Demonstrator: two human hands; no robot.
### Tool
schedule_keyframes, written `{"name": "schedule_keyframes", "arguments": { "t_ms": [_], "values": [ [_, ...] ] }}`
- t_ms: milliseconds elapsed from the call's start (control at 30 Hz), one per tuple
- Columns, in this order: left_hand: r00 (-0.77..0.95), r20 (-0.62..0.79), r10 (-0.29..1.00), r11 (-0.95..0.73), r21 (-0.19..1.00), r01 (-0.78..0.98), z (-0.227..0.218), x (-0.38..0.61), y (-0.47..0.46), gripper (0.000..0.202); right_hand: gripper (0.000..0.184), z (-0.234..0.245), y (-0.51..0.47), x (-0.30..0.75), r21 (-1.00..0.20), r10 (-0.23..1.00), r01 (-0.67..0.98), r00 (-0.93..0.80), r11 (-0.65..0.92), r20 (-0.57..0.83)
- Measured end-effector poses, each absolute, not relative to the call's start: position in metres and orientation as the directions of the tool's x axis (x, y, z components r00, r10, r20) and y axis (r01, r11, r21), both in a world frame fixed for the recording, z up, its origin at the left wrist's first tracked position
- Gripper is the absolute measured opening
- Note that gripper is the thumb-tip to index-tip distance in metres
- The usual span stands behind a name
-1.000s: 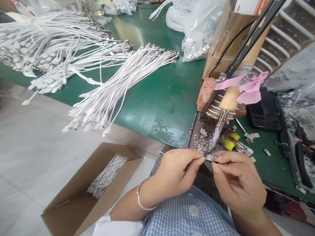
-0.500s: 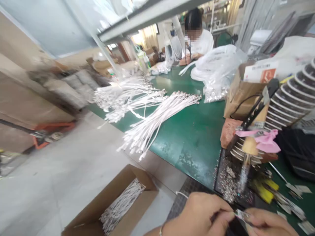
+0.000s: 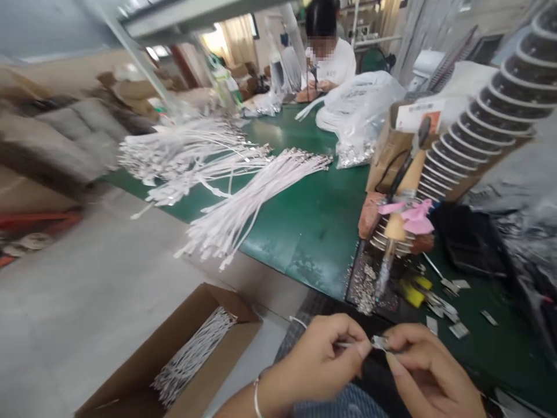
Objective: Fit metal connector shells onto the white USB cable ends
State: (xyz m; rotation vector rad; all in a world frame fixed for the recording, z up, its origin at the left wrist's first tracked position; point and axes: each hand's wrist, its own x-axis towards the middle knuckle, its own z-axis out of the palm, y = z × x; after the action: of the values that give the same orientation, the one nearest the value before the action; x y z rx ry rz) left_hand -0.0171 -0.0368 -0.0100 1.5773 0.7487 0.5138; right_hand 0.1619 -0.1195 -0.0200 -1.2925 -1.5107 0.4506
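My left hand (image 3: 322,357) pinches a thin white cable (image 3: 297,321), whose loose end curves out behind the wrist. Between the two hands sits a small silvery metal piece (image 3: 379,341), gripped by the fingertips of my right hand (image 3: 429,363). It meets the cable's end at my left fingertips; how the two are joined is too small to tell. Both hands are low in the view, just in front of the green table's edge. Close beyond them lies a dark tray (image 3: 351,284) of small metal bits, with a wooden-handled tool (image 3: 394,232) over it.
Bundles of white cables (image 3: 243,200) lie across the green table (image 3: 300,232). An open carton (image 3: 143,348) with more cables stands on the floor at left. A ribbed hose (image 3: 478,122) rises at right beside loose metal pieces (image 3: 459,331). Opposite, a person (image 3: 333,64) works.
The view has swung right and slightly down, so the table things sit further left and higher. Both hands have come more fully into view, still holding the cable and metal piece.
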Motion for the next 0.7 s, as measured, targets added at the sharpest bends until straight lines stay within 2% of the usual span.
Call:
{"name": "schedule_keyframes", "arguments": {
  "t_ms": [167, 467, 700],
  "values": [
    [0.712, -0.041, 0.701, -0.103, 0.982, 0.157, -0.0071, -0.0148, -0.0332, 0.021, 0.018, -0.0161, -0.1188, 0.1598, -0.823, 0.885, 0.465, 0.155, 0.326, 0.438],
    [0.714, -0.065, 0.697, -0.128, 0.968, 0.214, -0.0020, -0.0156, -0.0314, 0.021, 0.018, -0.0193, -0.1204, 0.1553, -0.862, 0.892, 0.405, 0.198, 0.303, 0.407],
    [0.683, 0.066, 0.727, -0.264, 0.946, 0.190, -0.0058, -0.0139, -0.0287, 0.013, 0.019, -0.0153, -0.1170, 0.1581, -0.852, 0.899, 0.429, 0.171, 0.301, 0.404]
  ]
}}
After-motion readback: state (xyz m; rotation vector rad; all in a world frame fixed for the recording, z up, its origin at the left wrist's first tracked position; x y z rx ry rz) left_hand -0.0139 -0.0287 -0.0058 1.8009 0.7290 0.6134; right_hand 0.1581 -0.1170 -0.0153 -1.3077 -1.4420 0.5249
